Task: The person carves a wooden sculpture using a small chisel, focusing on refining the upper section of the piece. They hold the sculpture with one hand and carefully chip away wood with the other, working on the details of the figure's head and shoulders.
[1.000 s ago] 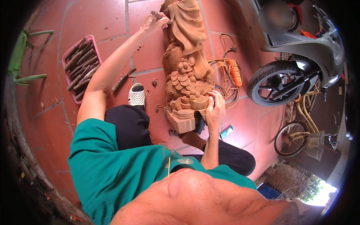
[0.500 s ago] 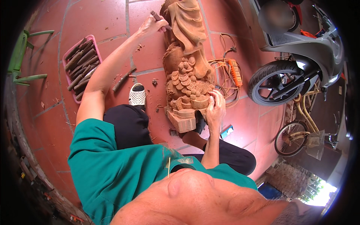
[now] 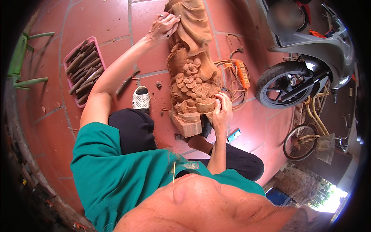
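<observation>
A brown carved wooden statue [image 3: 193, 79] lies lengthwise in front of me, with robe folds at the far end and coin shapes and round forms nearer its block base. At the upper left edge of the robe, my left hand [image 3: 164, 26] is closed around a slim carving chisel. The chisel's dark end shows below the fingers; its other end is mostly hidden by the hand. My right hand [image 3: 223, 113] holds the statue's lower right side near the base, its fingers bent over the carved edge. My foot in a dark shoe [image 3: 206, 126] is beside the base.
To the left, a pink basket [image 3: 99, 49] holds several wooden-handled tools. Another chisel [image 3: 125, 84] lies on the tiled floor [image 3: 98, 23] among wood chips. An orange power strip [image 3: 242, 75] with tangled cords, a motorbike [image 3: 288, 87], a bicycle [image 3: 299, 142] and a small blue box [image 3: 234, 135] are right; a green stool [image 3: 19, 60] is far left.
My left hand has turned over and shifted slightly right, onto the robe's edge, and the chisel's direction has changed with it. My right hand and the statue look the same.
</observation>
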Demonstrator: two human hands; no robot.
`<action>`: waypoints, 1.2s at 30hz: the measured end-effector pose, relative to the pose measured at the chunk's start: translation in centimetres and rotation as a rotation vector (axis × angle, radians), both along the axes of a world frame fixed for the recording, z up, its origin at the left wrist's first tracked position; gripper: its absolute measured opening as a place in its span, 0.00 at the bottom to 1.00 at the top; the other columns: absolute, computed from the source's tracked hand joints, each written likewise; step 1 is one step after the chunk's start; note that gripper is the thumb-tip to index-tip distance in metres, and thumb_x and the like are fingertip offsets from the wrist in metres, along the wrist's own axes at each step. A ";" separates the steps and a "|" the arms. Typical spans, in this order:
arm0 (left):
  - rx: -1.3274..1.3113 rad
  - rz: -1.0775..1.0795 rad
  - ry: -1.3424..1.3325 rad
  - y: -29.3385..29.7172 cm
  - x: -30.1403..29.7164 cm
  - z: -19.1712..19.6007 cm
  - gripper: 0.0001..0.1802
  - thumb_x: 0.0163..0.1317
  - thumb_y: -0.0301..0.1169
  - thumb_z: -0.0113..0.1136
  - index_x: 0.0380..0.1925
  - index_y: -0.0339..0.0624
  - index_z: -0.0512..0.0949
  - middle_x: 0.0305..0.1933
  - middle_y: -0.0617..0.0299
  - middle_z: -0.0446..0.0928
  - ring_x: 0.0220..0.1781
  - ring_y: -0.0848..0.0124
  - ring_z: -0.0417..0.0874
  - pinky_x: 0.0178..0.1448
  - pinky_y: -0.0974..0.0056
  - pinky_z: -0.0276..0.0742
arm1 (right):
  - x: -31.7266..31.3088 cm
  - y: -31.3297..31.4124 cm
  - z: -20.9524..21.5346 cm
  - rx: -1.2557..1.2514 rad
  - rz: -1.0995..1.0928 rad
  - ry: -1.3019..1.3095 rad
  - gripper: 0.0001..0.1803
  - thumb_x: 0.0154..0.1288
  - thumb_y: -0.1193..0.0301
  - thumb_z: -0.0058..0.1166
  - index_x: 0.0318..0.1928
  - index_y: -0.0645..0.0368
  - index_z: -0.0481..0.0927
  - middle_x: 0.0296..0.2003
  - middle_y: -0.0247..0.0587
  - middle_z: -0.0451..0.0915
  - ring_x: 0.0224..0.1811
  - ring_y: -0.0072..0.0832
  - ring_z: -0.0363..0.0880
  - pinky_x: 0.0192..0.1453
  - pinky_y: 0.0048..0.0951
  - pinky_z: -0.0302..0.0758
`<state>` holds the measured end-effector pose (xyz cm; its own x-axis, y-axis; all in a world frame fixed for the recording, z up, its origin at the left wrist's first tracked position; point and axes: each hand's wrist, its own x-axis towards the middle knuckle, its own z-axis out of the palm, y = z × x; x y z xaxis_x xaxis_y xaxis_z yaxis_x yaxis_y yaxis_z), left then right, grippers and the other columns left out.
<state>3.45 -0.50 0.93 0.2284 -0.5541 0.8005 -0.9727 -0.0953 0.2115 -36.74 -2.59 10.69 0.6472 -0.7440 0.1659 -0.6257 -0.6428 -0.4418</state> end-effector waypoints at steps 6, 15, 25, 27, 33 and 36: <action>0.260 0.039 -0.265 -1.0 0.6 1.2 0.09 0.58 0.30 0.58 0.38 0.42 0.75 0.46 0.57 0.78 0.55 0.62 0.78 0.60 0.59 0.69 | 0.2 0.1 0.1 0.006 0.005 -0.017 0.08 0.72 0.74 0.51 0.47 0.58 0.81 0.52 0.42 0.81 0.59 0.40 0.77 0.64 0.38 0.72; 0.194 0.227 0.081 -1.1 9.8 -0.3 0.10 0.69 0.35 0.55 0.44 0.45 0.81 0.42 0.56 0.84 0.45 0.60 0.85 0.50 0.57 0.80 | 0.5 0.2 0.5 0.010 -0.006 -0.014 0.08 0.72 0.73 0.51 0.47 0.58 0.82 0.51 0.41 0.81 0.59 0.40 0.78 0.65 0.38 0.72; 0.116 -0.155 0.742 0.1 3.0 0.9 0.20 0.67 0.20 0.58 0.56 0.54 0.79 0.41 0.70 0.85 0.40 0.79 0.84 0.48 0.68 0.82 | 0.1 0.1 0.0 0.004 -0.006 0.003 0.08 0.72 0.73 0.51 0.47 0.56 0.81 0.52 0.41 0.81 0.58 0.40 0.77 0.64 0.38 0.72; 0.152 -0.267 0.668 0.2 2.1 0.8 0.21 0.68 0.22 0.53 0.59 0.55 0.77 0.41 0.61 0.86 0.40 0.75 0.86 0.48 0.64 0.83 | 0.1 0.1 0.2 0.010 -0.012 0.004 0.08 0.72 0.73 0.51 0.47 0.57 0.81 0.52 0.41 0.81 0.58 0.40 0.77 0.64 0.38 0.72; 0.052 -0.259 1.202 0.8 0.1 2.7 0.10 0.69 0.29 0.58 0.47 0.41 0.83 0.36 0.68 0.84 0.32 0.77 0.82 0.34 0.69 0.77 | -0.1 -0.1 0.2 0.005 -0.023 0.004 0.08 0.72 0.73 0.51 0.47 0.57 0.82 0.53 0.41 0.81 0.59 0.40 0.77 0.65 0.38 0.72; 0.043 -0.184 1.123 1.2 1.7 0.9 0.10 0.69 0.32 0.60 0.48 0.43 0.80 0.35 0.67 0.85 0.30 0.78 0.82 0.32 0.67 0.77 | 0.3 0.1 0.4 0.017 -0.008 -0.005 0.08 0.72 0.73 0.51 0.47 0.57 0.82 0.52 0.42 0.81 0.59 0.40 0.77 0.65 0.38 0.72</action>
